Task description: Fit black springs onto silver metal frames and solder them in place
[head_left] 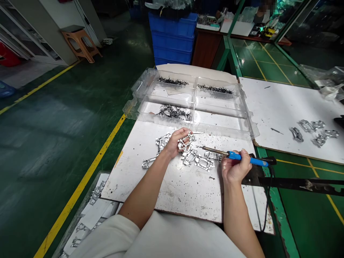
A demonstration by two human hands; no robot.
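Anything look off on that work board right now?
Yes: dark specks are scattered over the white work board, outside the clear tray; crumbs or stains, I can't tell. That looks dirty. The metal part in the left hand is too small to check for damage.

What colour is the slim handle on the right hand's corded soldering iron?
The slim handle is blue, clearest in the head view.

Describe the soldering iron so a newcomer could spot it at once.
Find the scuffed white worktop before the person. Over its right half, the right grip holds a slender blue-handled soldering iron with a brownish metal shaft. Its straight rod shape and blue colour set it apart from the silvery openwork parts beside it.
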